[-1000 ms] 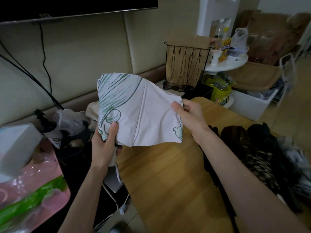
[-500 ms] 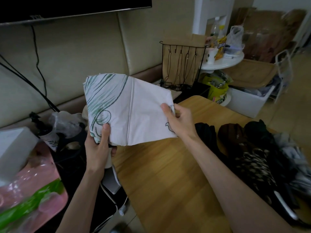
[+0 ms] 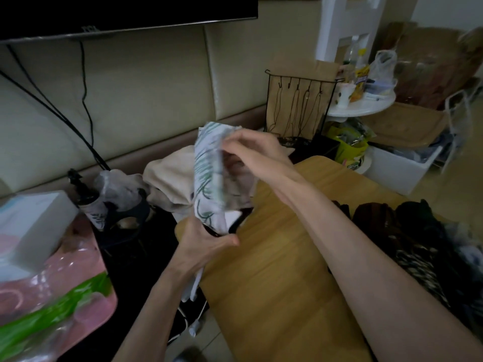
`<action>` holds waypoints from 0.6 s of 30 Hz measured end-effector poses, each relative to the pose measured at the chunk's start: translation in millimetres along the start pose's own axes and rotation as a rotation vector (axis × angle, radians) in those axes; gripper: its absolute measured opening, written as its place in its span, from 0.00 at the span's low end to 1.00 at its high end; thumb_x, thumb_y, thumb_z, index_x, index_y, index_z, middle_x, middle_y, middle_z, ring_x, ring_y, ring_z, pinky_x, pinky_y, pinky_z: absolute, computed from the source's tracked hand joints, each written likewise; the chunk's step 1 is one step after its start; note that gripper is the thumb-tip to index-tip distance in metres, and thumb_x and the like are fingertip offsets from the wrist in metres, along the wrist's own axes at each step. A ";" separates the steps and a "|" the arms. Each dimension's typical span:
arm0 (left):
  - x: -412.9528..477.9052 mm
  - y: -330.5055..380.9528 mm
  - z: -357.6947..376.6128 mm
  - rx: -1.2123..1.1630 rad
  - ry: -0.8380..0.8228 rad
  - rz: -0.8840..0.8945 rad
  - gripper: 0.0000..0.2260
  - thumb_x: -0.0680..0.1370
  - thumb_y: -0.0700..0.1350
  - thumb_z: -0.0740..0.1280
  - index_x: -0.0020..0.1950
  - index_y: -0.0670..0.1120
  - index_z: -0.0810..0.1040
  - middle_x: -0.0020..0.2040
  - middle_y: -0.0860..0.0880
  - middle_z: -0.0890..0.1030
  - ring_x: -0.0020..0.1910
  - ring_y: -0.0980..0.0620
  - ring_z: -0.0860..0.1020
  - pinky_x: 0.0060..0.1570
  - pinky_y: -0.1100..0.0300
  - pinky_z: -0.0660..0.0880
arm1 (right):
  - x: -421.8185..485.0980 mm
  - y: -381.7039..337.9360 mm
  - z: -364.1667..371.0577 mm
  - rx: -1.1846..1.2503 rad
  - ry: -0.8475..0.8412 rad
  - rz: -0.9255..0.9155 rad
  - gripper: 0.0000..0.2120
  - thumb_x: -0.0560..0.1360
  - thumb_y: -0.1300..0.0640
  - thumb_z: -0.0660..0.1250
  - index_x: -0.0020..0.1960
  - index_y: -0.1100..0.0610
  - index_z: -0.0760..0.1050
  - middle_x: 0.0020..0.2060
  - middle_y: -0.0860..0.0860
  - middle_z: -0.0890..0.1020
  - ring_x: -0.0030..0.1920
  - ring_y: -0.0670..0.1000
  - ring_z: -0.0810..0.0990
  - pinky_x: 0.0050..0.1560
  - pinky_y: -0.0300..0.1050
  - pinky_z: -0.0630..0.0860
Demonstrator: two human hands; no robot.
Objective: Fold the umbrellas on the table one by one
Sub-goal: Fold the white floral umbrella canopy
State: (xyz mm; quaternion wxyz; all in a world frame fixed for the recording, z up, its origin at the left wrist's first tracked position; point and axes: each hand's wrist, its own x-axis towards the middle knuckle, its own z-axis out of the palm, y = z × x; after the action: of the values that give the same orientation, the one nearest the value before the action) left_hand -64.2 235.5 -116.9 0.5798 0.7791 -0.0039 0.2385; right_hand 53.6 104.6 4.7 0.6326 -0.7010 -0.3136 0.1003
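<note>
I hold a white umbrella with green line drawings (image 3: pixel 209 173) upright above the left edge of the wooden table (image 3: pixel 282 270). Its canopy is gathered into a narrow bundle. My left hand (image 3: pixel 206 244) grips its lower end near the handle. My right hand (image 3: pixel 251 150) pinches the upper folds of the fabric from the right. Several dark umbrellas (image 3: pixel 407 231), black and patterned, lie in a heap on the table's right side, partly behind my right forearm.
A beige cloth (image 3: pixel 170 178) lies behind the white umbrella on the bench. A white box (image 3: pixel 34 223) and a pink plastic package (image 3: pixel 52 304) sit at the left. A black wire rack (image 3: pixel 300 105) and a white round shelf (image 3: pixel 366 105) stand beyond the table.
The spread white canopy panel has been brought together into a narrow bundle. My right hand moved left and up to the folds; my left hand slid down to the lower end.
</note>
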 end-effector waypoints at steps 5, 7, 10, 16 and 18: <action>-1.9 2.3 8.6 -0.003 0.129 -0.229 0.33 0.68 0.67 0.79 0.55 0.40 0.80 0.35 0.56 0.81 0.31 0.59 0.79 0.29 0.53 0.76 | 4.3 -2.0 15.1 0.072 -0.245 0.112 0.20 0.84 0.69 0.62 0.72 0.55 0.78 0.66 0.54 0.81 0.60 0.50 0.86 0.61 0.48 0.83; 0.7 3.3 9.0 -0.179 0.182 -0.320 0.28 0.73 0.64 0.76 0.52 0.40 0.76 0.30 0.49 0.77 0.26 0.51 0.73 0.25 0.57 0.68 | -1.4 1.7 13.0 0.147 -0.194 0.089 0.21 0.81 0.74 0.62 0.69 0.58 0.79 0.63 0.56 0.83 0.58 0.51 0.87 0.59 0.49 0.84; 4.6 1.1 8.3 -0.328 0.238 -0.394 0.20 0.83 0.51 0.69 0.64 0.36 0.73 0.32 0.45 0.76 0.27 0.48 0.71 0.24 0.59 0.67 | -13.0 9.0 7.8 -0.055 -0.024 -0.012 0.12 0.79 0.64 0.74 0.62 0.57 0.82 0.52 0.53 0.86 0.47 0.47 0.87 0.49 0.42 0.85; 2.7 3.6 5.9 -0.482 0.258 -0.282 0.27 0.81 0.50 0.64 0.81 0.50 0.66 0.37 0.46 0.81 0.30 0.50 0.75 0.28 0.58 0.71 | -31.8 43.2 5.1 -0.516 -0.148 -0.046 0.28 0.69 0.51 0.84 0.64 0.47 0.74 0.55 0.43 0.81 0.54 0.44 0.82 0.56 0.48 0.83; 2.2 4.2 2.6 -0.525 0.278 -0.273 0.31 0.77 0.49 0.63 0.81 0.53 0.67 0.38 0.45 0.81 0.32 0.49 0.75 0.29 0.58 0.72 | -31.2 54.4 2.4 -0.497 -0.104 -0.048 0.24 0.72 0.56 0.81 0.63 0.49 0.75 0.56 0.45 0.82 0.56 0.45 0.82 0.58 0.48 0.82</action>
State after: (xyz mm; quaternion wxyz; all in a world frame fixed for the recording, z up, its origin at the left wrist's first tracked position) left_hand -62.5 232.3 -112.8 0.7824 0.5564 0.1183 0.2535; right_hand 44.9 88.7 -55.4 0.4262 -0.8212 -0.3773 0.0408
